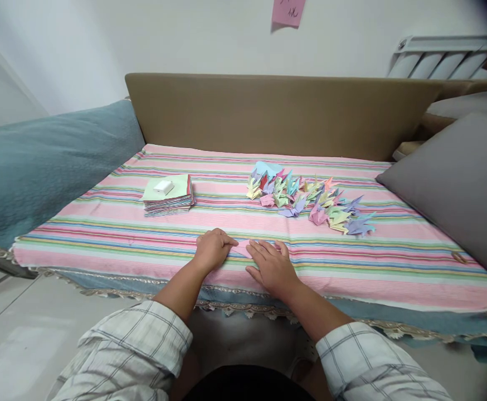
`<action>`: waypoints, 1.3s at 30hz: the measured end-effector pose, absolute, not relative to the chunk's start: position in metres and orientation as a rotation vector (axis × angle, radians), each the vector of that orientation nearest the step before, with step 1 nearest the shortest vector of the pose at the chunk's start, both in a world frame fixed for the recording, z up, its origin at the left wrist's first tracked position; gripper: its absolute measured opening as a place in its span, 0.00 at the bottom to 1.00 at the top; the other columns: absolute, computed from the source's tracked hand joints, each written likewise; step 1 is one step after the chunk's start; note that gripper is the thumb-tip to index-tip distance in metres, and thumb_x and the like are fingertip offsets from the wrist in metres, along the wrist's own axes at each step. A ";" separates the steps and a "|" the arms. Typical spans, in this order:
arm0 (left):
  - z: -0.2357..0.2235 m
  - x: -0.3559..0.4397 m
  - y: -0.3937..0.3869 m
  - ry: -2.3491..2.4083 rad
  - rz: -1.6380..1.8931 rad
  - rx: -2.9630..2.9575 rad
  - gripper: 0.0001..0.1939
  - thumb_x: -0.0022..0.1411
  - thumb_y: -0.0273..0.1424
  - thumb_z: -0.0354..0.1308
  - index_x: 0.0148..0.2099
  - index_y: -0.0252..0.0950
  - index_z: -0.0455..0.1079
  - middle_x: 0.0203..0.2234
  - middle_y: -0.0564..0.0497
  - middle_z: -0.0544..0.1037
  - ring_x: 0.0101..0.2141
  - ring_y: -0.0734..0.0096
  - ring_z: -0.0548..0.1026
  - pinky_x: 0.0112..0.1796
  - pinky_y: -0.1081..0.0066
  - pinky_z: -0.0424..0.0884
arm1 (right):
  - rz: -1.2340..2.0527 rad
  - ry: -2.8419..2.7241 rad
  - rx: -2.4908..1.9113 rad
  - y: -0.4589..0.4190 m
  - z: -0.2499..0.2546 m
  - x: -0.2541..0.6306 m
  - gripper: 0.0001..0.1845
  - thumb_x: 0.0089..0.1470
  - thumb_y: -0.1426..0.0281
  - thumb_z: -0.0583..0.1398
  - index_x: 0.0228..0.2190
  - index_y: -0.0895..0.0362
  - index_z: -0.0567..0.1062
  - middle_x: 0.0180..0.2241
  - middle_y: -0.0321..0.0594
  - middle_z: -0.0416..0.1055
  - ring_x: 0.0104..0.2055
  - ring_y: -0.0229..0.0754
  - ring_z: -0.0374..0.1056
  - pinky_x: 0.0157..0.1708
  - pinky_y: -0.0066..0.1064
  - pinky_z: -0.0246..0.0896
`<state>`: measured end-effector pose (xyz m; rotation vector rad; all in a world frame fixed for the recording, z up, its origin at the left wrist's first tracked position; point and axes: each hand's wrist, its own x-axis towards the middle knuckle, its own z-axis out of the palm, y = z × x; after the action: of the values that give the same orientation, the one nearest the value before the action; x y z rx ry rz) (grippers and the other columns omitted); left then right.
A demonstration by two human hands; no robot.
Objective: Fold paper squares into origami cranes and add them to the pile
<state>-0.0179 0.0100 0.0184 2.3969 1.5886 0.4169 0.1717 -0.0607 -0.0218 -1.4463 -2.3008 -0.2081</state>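
A small piece of folded pink paper (240, 248) lies flat on the striped cloth, close to the front edge of the seat. At its left end the fingers of my left hand (214, 249) are closed together on the paper's tip. My right hand (272, 266) rests over the right end, fingers stretched and apart, pressing on the paper and covering part of it. Beyond the hands, to the right, sits a cluster of folded paper cranes (296, 206) in several colours. Farther left stands a stack of square coloured paper (169, 206).
A small white box (163, 187) lies on the paper stack. Light blue paper (266, 168) is behind the cranes. The striped cloth (101, 245) covers the seat, with a brown backrest (268, 114), blue armrest (55, 161) and grey cushion (456, 184) around it. A small brown object (459, 257) lies at right.
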 end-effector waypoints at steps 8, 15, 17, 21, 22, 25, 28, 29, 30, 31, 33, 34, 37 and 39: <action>0.023 -0.025 0.014 1.616 0.318 2.443 0.19 0.56 0.24 0.49 0.40 0.50 0.77 0.39 0.51 0.75 0.41 0.59 0.71 0.41 0.63 0.65 | -0.177 -2.302 -1.468 -0.062 -0.021 0.171 0.25 0.59 0.58 0.52 0.55 0.54 0.64 0.57 0.46 0.62 0.57 0.51 0.57 0.55 0.50 0.38; 0.024 -0.035 0.017 1.485 0.310 2.533 0.19 0.56 0.24 0.49 0.40 0.48 0.77 0.37 0.49 0.74 0.39 0.62 0.71 0.40 0.65 0.65 | -0.178 -2.308 -1.481 -0.062 -0.021 0.170 0.24 0.59 0.58 0.51 0.55 0.54 0.64 0.57 0.45 0.61 0.57 0.50 0.57 0.56 0.50 0.37; 0.024 -0.037 0.018 1.467 0.336 2.510 0.18 0.55 0.23 0.50 0.40 0.46 0.78 0.36 0.49 0.74 0.39 0.64 0.71 0.41 0.67 0.65 | -0.174 -2.306 -1.476 -0.062 -0.021 0.170 0.24 0.59 0.58 0.51 0.55 0.55 0.64 0.58 0.45 0.61 0.57 0.50 0.57 0.56 0.50 0.37; 0.024 -0.037 0.017 1.475 0.463 2.381 0.15 0.52 0.26 0.54 0.41 0.40 0.77 0.34 0.50 0.75 0.38 0.66 0.72 0.40 0.70 0.66 | -0.189 -2.306 -1.486 -0.061 -0.022 0.170 0.24 0.59 0.58 0.51 0.55 0.54 0.64 0.58 0.44 0.61 0.57 0.49 0.57 0.56 0.49 0.37; 0.024 -0.036 0.016 1.484 0.503 2.347 0.14 0.52 0.28 0.54 0.41 0.40 0.76 0.34 0.51 0.75 0.37 0.66 0.72 0.40 0.70 0.66 | -0.197 -2.309 -1.490 -0.061 -0.022 0.170 0.25 0.59 0.58 0.51 0.55 0.54 0.64 0.58 0.44 0.61 0.57 0.49 0.57 0.56 0.49 0.37; 0.020 -0.029 0.012 1.491 0.575 2.308 0.13 0.54 0.36 0.57 0.43 0.43 0.75 0.35 0.52 0.75 0.39 0.66 0.71 0.41 0.69 0.65 | -0.212 -2.314 -1.500 -0.061 -0.023 0.170 0.25 0.59 0.57 0.50 0.55 0.54 0.64 0.58 0.44 0.61 0.58 0.50 0.57 0.56 0.48 0.38; 0.013 -0.023 0.009 1.514 0.578 2.328 0.14 0.54 0.42 0.60 0.43 0.48 0.75 0.37 0.53 0.75 0.43 0.64 0.70 0.45 0.64 0.61 | -0.222 -2.313 -1.504 -0.061 -0.024 0.170 0.25 0.59 0.57 0.51 0.55 0.54 0.64 0.57 0.44 0.61 0.57 0.50 0.57 0.56 0.48 0.38; 0.011 -0.021 0.009 1.536 0.582 2.325 0.13 0.53 0.42 0.60 0.43 0.50 0.75 0.38 0.53 0.74 0.44 0.64 0.69 0.47 0.63 0.60 | -0.226 -2.312 -1.505 -0.061 -0.024 0.170 0.25 0.59 0.57 0.51 0.55 0.54 0.64 0.57 0.45 0.61 0.57 0.50 0.57 0.55 0.48 0.38; 0.009 -0.020 0.009 1.557 0.587 2.322 0.12 0.53 0.42 0.61 0.42 0.50 0.76 0.38 0.54 0.75 0.44 0.63 0.69 0.47 0.62 0.59 | -0.229 -2.310 -1.506 -0.062 -0.024 0.170 0.25 0.59 0.57 0.51 0.54 0.54 0.64 0.57 0.45 0.62 0.57 0.51 0.57 0.55 0.48 0.39; 0.007 -0.020 0.009 1.573 0.589 2.320 0.11 0.53 0.41 0.61 0.41 0.51 0.76 0.38 0.54 0.75 0.44 0.64 0.69 0.48 0.61 0.58 | -0.231 -2.309 -1.506 -0.062 -0.024 0.170 0.25 0.59 0.58 0.51 0.54 0.54 0.65 0.57 0.45 0.62 0.57 0.51 0.57 0.55 0.48 0.39; 0.006 -0.020 0.011 1.574 0.580 2.339 0.10 0.53 0.40 0.62 0.40 0.51 0.76 0.37 0.54 0.75 0.43 0.64 0.69 0.47 0.61 0.58 | -0.233 -2.310 -1.507 -0.062 -0.024 0.170 0.25 0.59 0.58 0.51 0.54 0.54 0.65 0.57 0.46 0.62 0.57 0.51 0.57 0.55 0.48 0.39; 0.005 -0.021 0.012 1.564 0.573 2.356 0.09 0.53 0.39 0.62 0.39 0.51 0.76 0.37 0.54 0.75 0.43 0.64 0.70 0.46 0.61 0.58 | -0.233 -2.311 -1.508 -0.062 -0.024 0.170 0.25 0.59 0.58 0.51 0.54 0.54 0.65 0.57 0.46 0.62 0.57 0.51 0.57 0.55 0.48 0.40; 0.008 -0.024 0.014 1.524 0.548 2.417 0.08 0.55 0.36 0.61 0.39 0.50 0.77 0.36 0.54 0.76 0.41 0.65 0.70 0.44 0.63 0.61 | -0.242 -2.319 -1.509 -0.062 -0.025 0.170 0.26 0.59 0.57 0.50 0.55 0.53 0.63 0.57 0.45 0.61 0.57 0.51 0.57 0.55 0.47 0.40; 0.009 -0.026 0.015 1.494 0.531 2.449 0.08 0.55 0.35 0.60 0.38 0.48 0.77 0.35 0.54 0.77 0.40 0.65 0.71 0.43 0.65 0.62 | -0.252 -2.336 -1.497 -0.063 -0.026 0.171 0.26 0.60 0.56 0.49 0.57 0.52 0.62 0.58 0.44 0.60 0.58 0.50 0.56 0.55 0.47 0.41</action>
<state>-0.0261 0.0146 0.0094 2.4494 1.4939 0.5314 0.1715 -0.0629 -0.0260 -1.4972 -2.3356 -0.2525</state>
